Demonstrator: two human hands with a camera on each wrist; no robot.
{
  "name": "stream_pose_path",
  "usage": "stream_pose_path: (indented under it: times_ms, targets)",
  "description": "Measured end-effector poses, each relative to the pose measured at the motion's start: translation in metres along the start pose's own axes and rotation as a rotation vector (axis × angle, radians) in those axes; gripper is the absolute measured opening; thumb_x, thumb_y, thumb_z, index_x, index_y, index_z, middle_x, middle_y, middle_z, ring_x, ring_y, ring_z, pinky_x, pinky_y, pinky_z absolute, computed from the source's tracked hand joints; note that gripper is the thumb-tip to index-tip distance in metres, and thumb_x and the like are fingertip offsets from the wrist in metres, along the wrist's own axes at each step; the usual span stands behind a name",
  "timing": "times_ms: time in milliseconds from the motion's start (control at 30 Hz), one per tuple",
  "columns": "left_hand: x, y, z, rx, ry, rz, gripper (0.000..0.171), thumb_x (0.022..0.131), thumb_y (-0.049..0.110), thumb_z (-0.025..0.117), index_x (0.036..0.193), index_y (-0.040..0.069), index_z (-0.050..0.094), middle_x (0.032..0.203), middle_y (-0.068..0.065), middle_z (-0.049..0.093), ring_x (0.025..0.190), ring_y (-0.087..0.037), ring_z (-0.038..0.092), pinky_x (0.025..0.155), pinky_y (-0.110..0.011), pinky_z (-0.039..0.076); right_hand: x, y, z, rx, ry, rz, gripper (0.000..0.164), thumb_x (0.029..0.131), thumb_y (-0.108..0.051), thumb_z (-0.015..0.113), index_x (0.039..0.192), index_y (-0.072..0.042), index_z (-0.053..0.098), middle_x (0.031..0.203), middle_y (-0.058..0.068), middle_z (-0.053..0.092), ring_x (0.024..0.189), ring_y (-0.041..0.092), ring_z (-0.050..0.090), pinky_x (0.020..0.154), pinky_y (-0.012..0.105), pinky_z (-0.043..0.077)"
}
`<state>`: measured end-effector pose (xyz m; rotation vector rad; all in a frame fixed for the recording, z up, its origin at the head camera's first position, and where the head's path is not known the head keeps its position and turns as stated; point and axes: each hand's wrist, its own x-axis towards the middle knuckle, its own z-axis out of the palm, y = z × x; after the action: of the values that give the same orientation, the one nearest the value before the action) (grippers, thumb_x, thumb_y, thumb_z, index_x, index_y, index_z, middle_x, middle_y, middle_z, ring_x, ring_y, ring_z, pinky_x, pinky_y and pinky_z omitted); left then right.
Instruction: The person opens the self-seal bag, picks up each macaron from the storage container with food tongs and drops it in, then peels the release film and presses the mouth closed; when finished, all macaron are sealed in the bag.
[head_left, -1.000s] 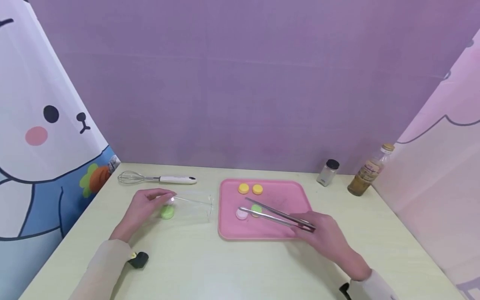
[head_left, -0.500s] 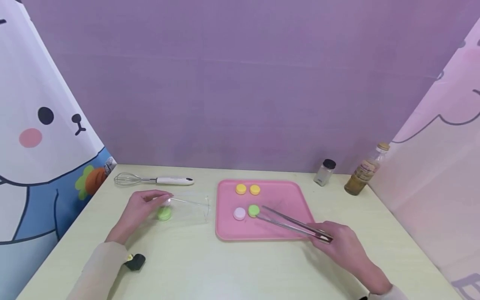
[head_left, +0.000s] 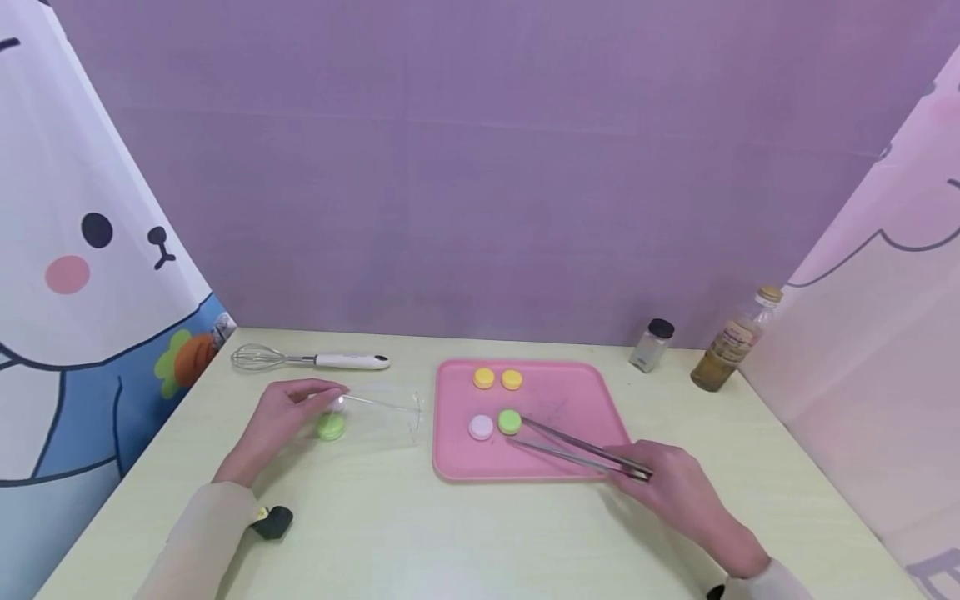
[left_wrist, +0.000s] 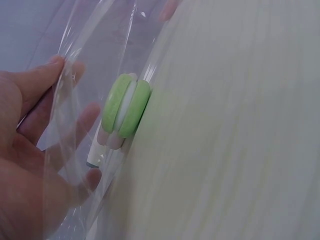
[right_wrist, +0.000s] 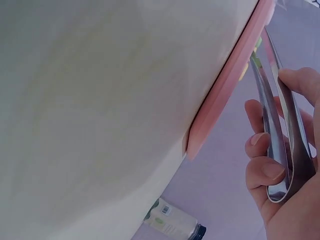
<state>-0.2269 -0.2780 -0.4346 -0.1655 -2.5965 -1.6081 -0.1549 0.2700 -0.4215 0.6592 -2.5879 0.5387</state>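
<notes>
My left hand (head_left: 281, 425) pinches the edge of a clear plastic bag (head_left: 390, 421) lying on the table's left half. Inside the bag sits a green macaron (left_wrist: 125, 107); a pale pinkish piece behind it is mostly hidden. With my right hand (head_left: 667, 487) I hold metal tongs (right_wrist: 295, 140), their arms spread apart. The tong tips are at the right and lower side of a green macaron (head_left: 510, 422) on the pink tray (head_left: 558, 379); whether they touch it I cannot tell. Left of it lies a lilac macaron (head_left: 481, 427). Two yellow macarons, a left one (head_left: 483, 378) and a right one (head_left: 512, 379), lie farther back.
A whisk (head_left: 330, 360) with a white handle lies at the back left. Behind the tray on the right stand a small black-capped jar (head_left: 652, 346) and a corked bottle (head_left: 733, 342) of brown liquid. A purple backdrop (head_left: 480, 183) rises behind the table.
The tongs were over the lilac and green macarons, drew back to the right, then came slightly left to the green one again. My left hand keeps its hold on the bag.
</notes>
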Motion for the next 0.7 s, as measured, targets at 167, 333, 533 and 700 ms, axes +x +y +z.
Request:
stream_pose_path:
  times_ms: [167,333,533,700]
  targets:
    - [0.0,0.0,0.0,-0.001,0.001,0.0,0.039,0.099,0.039,0.067,0.119,0.007,0.075,0.121,-0.008,0.072,0.126,-0.028,0.054,0.105,-0.047,0.037,0.005,-0.003,0.002,-0.009,-0.042,0.05,0.027,0.074,-0.024,0.091,0.099,-0.022,0.081,0.081,-0.015,0.07,0.066,-0.003,0.054,0.056,0.024,0.048]
    - [0.0,0.0,0.0,-0.007,-0.002,-0.001,0.039,0.099,0.039,0.067,0.119,0.006,0.075,0.121,-0.009,0.072,0.126,-0.03,0.053,0.106,-0.049,0.037,0.009,-0.004,0.004,0.003,-0.04,0.066,0.03,0.072,-0.029,0.092,0.1,-0.024,0.081,0.08,-0.016,0.07,0.066,-0.004,0.056,0.056,0.024,0.049]
    - [-0.001,0.001,0.0,-0.009,-0.003,-0.009,0.039,0.099,0.039,0.067,0.119,0.007,0.075,0.121,-0.008,0.072,0.127,-0.029,0.053,0.107,-0.049,0.037,0.013,-0.004,0.006,0.022,-0.043,0.075,0.027,0.073,-0.03,0.092,0.098,-0.026,0.082,0.083,-0.015,0.073,0.069,-0.002,0.06,0.058,0.026,0.051]
    - [0.0,0.001,0.0,-0.006,0.001,-0.013,0.039,0.099,0.039,0.067,0.119,0.006,0.075,0.121,-0.009,0.072,0.127,-0.03,0.053,0.108,-0.05,0.036,0.014,-0.004,0.007,0.011,-0.043,0.082,0.027,0.073,-0.033,0.091,0.097,-0.027,0.082,0.086,-0.016,0.074,0.074,0.001,0.065,0.061,0.028,0.053]
